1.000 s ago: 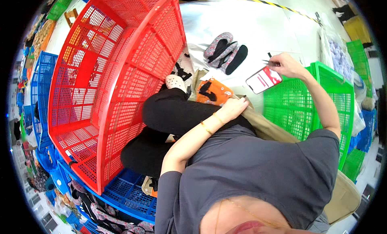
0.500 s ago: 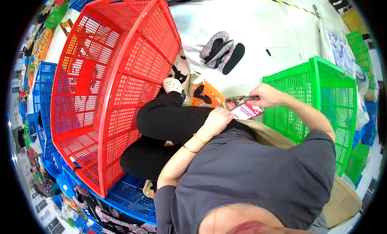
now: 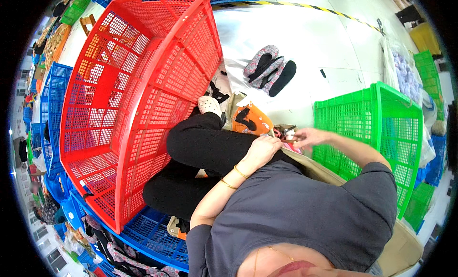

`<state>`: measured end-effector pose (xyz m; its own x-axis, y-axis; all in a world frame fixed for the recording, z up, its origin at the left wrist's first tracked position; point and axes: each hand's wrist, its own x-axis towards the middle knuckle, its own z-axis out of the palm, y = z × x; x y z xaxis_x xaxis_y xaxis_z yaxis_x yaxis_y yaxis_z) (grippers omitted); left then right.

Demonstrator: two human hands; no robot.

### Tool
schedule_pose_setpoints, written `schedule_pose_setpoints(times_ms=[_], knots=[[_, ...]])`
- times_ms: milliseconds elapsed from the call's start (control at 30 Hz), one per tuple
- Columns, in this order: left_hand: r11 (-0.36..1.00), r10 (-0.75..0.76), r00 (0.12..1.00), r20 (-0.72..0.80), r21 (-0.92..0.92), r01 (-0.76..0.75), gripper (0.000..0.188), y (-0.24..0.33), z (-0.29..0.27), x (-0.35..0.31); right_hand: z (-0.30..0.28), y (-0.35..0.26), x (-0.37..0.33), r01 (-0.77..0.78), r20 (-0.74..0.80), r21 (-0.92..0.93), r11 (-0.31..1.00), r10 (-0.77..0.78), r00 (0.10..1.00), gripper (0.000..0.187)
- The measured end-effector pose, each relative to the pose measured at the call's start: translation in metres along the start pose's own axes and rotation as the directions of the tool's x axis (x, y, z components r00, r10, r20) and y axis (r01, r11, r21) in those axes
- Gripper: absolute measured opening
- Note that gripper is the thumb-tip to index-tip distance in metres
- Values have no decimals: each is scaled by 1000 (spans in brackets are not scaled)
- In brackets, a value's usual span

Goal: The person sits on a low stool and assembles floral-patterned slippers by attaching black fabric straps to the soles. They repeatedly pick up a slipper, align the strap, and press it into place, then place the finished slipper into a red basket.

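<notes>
My left hand (image 3: 263,148) rests on my lap at the top of my thigh, its fingers curled closed at the edge of a pink and white flat item (image 3: 289,147). Most of that item is covered by my hands. Close by on the right, my right hand (image 3: 310,137) has its fingers bent together over the same spot, slightly blurred; what they hold cannot be made out. Just beyond the hands lies a small cluster of dark and pink things (image 3: 283,131). An orange printed piece (image 3: 253,120) with a black strip on it lies beside my thigh.
A large red crate (image 3: 162,110) stands tilted at my left, over a blue crate (image 3: 155,234). To my right is a green crate (image 3: 346,129). Several grey-patterned slippers with black soles (image 3: 269,69) lie on the pale floor ahead, near a small black scrap (image 3: 323,73).
My right hand has come down and nearer my left hand. The dark-handled metal tool it held no longer shows clearly, and the pink and white item is now mostly covered.
</notes>
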<state>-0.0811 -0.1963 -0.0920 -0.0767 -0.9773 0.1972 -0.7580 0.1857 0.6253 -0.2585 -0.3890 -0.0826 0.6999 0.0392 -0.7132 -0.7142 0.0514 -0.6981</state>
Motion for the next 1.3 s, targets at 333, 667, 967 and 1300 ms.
schedule_pose_setpoints(times_ms=[333,667,967,1300], knots=[[946,-200,821,-535,114,304,22,-15,-124,-28,-164,5,236,-21,-497,78,997,57,866,31],[853,-246,788,-564,259,452,25,-38,-129,-48,-187,57,412,100,-669,186,977,51,742,48],[850,-193,824,-533,329,411,23,-47,-129,-25,-191,-15,414,320,-704,30,947,-207,679,25],[844,-191,844,-502,355,403,23,-47,-127,-23,-159,-44,355,364,-469,164,917,-252,846,28]])
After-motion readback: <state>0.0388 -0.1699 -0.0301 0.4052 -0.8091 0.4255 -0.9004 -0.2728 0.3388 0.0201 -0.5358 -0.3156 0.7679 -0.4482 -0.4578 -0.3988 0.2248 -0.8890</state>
